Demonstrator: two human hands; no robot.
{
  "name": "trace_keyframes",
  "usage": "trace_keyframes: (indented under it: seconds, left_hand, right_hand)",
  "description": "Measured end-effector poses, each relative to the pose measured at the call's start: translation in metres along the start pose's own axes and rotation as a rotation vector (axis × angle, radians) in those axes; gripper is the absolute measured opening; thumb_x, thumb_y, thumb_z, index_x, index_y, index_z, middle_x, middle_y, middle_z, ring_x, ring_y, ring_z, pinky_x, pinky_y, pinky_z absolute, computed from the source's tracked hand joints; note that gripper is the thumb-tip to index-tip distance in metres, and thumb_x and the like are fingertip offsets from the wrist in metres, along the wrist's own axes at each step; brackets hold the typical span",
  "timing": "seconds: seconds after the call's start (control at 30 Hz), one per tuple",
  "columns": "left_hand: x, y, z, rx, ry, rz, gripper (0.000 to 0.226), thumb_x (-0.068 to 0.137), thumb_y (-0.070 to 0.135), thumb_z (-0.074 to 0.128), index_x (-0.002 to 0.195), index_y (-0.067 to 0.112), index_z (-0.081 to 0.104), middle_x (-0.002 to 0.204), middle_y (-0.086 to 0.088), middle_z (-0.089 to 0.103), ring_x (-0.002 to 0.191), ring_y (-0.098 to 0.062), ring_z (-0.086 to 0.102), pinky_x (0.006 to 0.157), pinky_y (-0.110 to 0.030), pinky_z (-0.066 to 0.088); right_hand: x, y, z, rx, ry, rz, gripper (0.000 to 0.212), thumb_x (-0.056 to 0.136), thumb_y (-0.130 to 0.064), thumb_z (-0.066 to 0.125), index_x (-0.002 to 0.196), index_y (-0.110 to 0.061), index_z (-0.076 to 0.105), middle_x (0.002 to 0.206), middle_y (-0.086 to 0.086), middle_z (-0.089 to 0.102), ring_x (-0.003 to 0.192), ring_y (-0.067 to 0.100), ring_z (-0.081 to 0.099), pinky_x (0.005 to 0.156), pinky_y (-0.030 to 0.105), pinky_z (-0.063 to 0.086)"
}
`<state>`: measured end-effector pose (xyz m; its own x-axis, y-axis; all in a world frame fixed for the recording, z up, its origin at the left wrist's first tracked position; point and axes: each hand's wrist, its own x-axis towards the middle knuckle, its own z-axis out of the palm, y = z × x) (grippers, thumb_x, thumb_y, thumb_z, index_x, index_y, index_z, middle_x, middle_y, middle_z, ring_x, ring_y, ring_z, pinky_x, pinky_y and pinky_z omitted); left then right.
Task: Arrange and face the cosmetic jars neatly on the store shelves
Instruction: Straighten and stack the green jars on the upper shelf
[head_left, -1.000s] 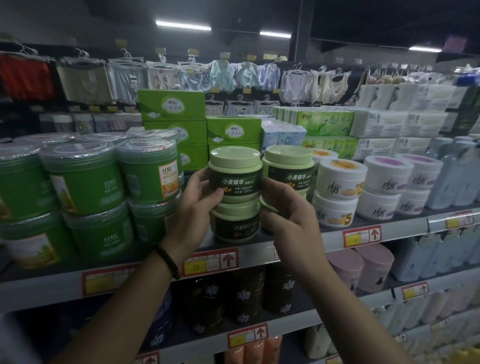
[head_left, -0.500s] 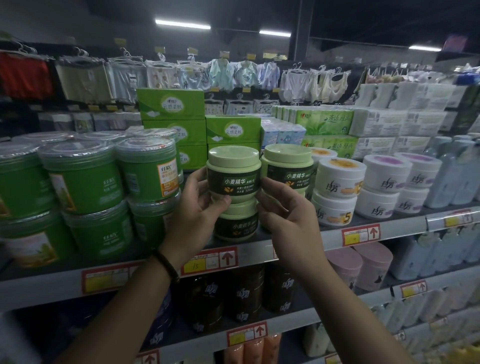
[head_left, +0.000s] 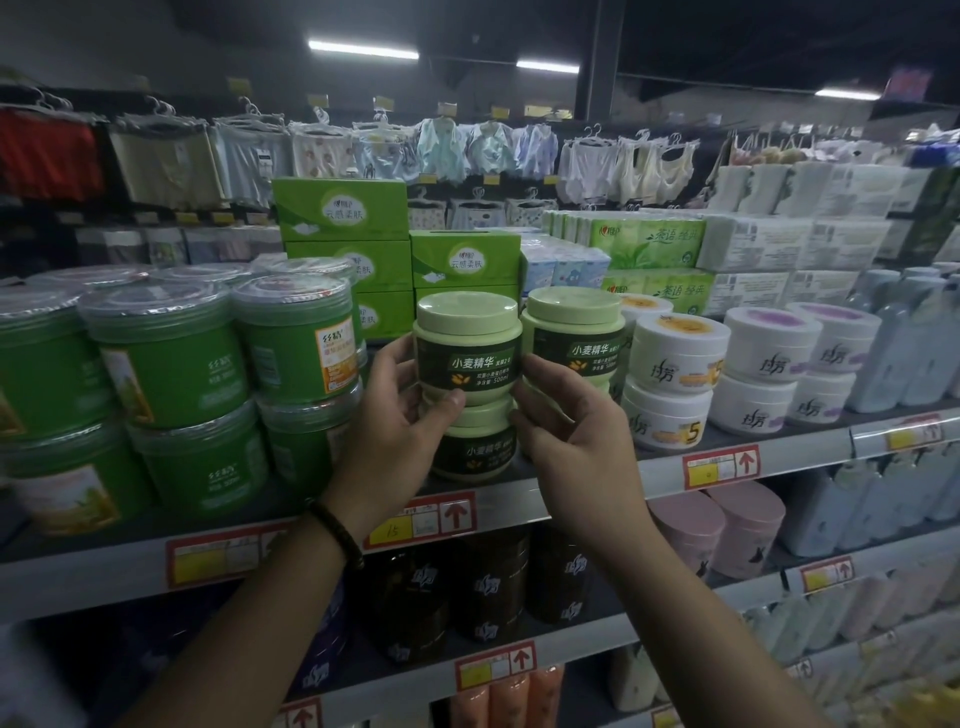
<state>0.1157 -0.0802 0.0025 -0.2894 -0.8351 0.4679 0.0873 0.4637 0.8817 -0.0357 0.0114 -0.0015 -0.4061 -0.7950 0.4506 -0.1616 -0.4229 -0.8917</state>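
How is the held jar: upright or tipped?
Upright: the top jar stands level above the lower jar, lid up, between left hand and right hand.

Facing stack: upper jar (head_left: 467, 348), dark green body, pale green lid, upright, label forward, atop identical lower jar (head_left: 480, 447) on shelf (head_left: 810, 441); matching neighbouring jar (head_left: 576, 338) just right.

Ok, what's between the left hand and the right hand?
The upper dark-green jar, directly above a matching jar. The left hand and right hand both grip its sides. The head view shows this.
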Motion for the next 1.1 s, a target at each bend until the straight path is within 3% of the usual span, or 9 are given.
trace_keyframes:
  seconds: [0.27,0.4,0.57,0.73,0.9,1.1]
  left_hand:
    - [-0.003,0.010,-0.001,0.010,0.000,-0.030,0.065,0.097,0.004,0.070,0.154,0.022,0.044,0.139,0.007,0.066,0.123,-0.006,0.068,0.108,-0.041,0.055]
    - [-0.011,0.017,-0.004,0.027,0.038,0.000,0.065,0.096,0.005,0.073,0.152,0.024,0.047,0.144,0.009,0.063,0.131,-0.005,0.062,0.110,-0.041,0.054]
    - [-0.027,0.023,-0.015,0.081,0.041,0.004,0.067,0.096,0.012,0.076,0.153,0.028,0.045,0.151,0.009,0.056,0.136,-0.003,0.056,0.115,-0.033,0.048]
    - [-0.043,0.025,-0.034,0.129,0.029,-0.009,0.062,0.096,0.020,0.076,0.151,0.033,0.048,0.145,0.012,0.060,0.130,0.001,0.059,0.104,-0.021,0.050]
    - [-0.058,0.021,-0.054,0.123,0.030,-0.024,0.058,0.098,0.019,0.073,0.149,0.037,0.050,0.142,0.014,0.062,0.131,0.000,0.059,0.113,-0.035,0.050]
    - [-0.073,0.006,-0.076,0.091,0.036,-0.048,0.057,0.098,0.017,0.073,0.146,0.038,0.054,0.140,0.013,0.064,0.130,-0.001,0.061,0.111,-0.036,0.051]
  right_hand:
    - [-0.002,-0.002,0.002,-0.093,0.027,-0.059,0.061,0.096,0.014,0.061,0.152,-0.010,0.058,0.139,-0.004,0.071,0.130,0.002,0.067,0.106,0.031,0.059]
    - [-0.008,-0.010,0.007,-0.160,0.087,-0.128,0.056,0.092,0.006,0.071,0.141,-0.019,0.065,0.125,-0.013,0.074,0.117,-0.003,0.069,0.091,0.017,0.058]
    - [-0.015,-0.013,0.023,-0.133,0.124,-0.171,0.043,0.090,0.006,0.073,0.123,-0.020,0.070,0.110,-0.008,0.076,0.106,0.006,0.072,0.084,0.022,0.060]
    - [-0.022,-0.012,0.049,-0.045,0.059,-0.154,0.037,0.089,0.008,0.075,0.116,-0.017,0.071,0.102,-0.003,0.076,0.100,0.009,0.074,0.086,0.023,0.060]
    - [-0.027,-0.008,0.075,-0.021,0.003,-0.116,0.036,0.091,0.009,0.073,0.120,-0.014,0.071,0.105,0.002,0.076,0.102,0.012,0.074,0.090,0.026,0.061]
    - [-0.035,0.003,0.102,-0.041,-0.011,-0.075,0.038,0.091,0.010,0.070,0.120,-0.015,0.071,0.107,0.003,0.077,0.105,0.013,0.075,0.092,0.029,0.062]
